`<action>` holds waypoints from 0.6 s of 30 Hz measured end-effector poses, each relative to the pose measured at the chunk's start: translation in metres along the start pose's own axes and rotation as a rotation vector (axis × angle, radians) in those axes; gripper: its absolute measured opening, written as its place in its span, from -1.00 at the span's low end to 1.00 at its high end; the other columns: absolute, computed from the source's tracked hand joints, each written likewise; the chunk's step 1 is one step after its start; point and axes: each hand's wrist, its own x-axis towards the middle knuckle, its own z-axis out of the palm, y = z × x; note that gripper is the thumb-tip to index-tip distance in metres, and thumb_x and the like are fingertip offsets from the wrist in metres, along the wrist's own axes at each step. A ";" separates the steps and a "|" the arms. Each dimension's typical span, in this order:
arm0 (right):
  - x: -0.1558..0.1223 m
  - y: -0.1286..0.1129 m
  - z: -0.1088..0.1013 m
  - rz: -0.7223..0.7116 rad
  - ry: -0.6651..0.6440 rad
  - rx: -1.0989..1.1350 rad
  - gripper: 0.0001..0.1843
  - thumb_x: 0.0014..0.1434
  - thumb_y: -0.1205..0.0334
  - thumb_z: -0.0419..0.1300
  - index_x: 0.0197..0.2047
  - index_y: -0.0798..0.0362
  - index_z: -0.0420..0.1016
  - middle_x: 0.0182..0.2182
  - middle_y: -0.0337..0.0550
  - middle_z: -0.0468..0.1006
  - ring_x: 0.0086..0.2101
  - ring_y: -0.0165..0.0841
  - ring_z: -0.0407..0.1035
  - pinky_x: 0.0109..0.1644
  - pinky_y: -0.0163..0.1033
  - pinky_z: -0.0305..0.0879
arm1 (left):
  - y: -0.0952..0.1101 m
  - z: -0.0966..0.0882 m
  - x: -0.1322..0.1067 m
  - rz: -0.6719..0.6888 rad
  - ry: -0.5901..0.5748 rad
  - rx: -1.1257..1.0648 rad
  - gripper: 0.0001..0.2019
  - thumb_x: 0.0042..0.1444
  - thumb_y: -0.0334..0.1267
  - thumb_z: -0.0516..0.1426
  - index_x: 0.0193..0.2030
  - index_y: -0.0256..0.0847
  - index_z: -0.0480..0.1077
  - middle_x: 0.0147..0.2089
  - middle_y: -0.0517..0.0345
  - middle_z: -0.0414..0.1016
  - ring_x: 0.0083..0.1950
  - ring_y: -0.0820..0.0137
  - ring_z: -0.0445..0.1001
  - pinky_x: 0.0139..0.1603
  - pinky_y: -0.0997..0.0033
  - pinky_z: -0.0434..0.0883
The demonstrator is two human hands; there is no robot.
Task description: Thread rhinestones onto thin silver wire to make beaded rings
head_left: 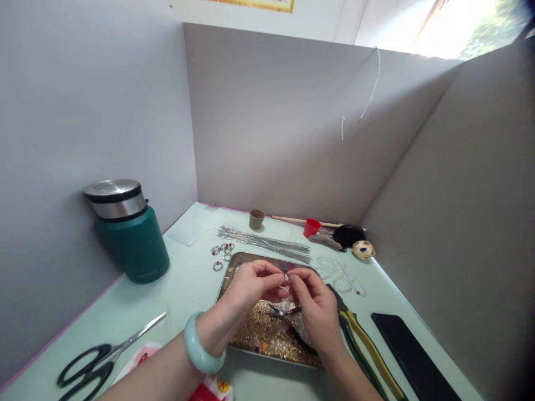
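My left hand and my right hand meet above a metal tray, thumbs and fingertips pinched together. Between the fingertips shows a small clear bead, partly covered. A thin wire seems to run back from my left fingers. Gold beads cover much of the tray's floor, with clear beads under my fingers. Small pliers with dark handles lie in the tray, partly hidden by my right hand. My left wrist wears a pale green bangle.
Left stand a green flask and scissors. Behind the tray lie beaded rings, metal wires, a brown cup and a red cup. Large pliers and a black slab lie right. Grey partitions surround the table.
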 end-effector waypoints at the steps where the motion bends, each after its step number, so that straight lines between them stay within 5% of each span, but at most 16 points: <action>1: 0.000 0.001 0.001 0.041 -0.016 0.022 -0.83 0.18 0.12 0.12 -0.25 0.03 0.40 -0.48 -0.29 0.37 -0.52 -0.46 0.21 -0.45 -0.36 0.17 | 0.000 -0.001 0.000 -0.012 0.002 -0.004 -0.84 -0.08 -0.27 0.25 -0.40 -0.31 0.39 -0.48 0.14 0.44 -0.46 0.45 0.44 -0.40 0.42 0.39; 7: -0.001 0.002 0.007 0.131 -0.229 0.043 -0.72 0.23 0.06 0.04 -0.42 0.06 0.31 -0.57 -0.33 0.27 -0.57 -0.49 0.15 -0.50 -0.37 0.10 | 0.000 -0.003 0.002 -0.026 0.039 0.008 -0.80 -0.09 -0.23 0.26 -0.38 -0.32 0.43 -0.58 0.26 0.31 -0.61 0.59 0.17 -0.59 0.55 0.17; 18: -0.003 0.004 0.005 0.220 -0.298 0.185 -0.69 0.21 0.05 0.07 -0.47 0.08 0.27 -0.57 -0.34 0.28 -0.61 -0.54 0.14 -0.54 -0.40 0.05 | 0.002 -0.008 0.003 0.033 -0.123 0.084 -0.81 0.02 -0.23 0.19 -0.36 -0.36 0.46 -0.56 0.20 0.36 -0.60 0.59 0.19 -0.56 0.56 0.18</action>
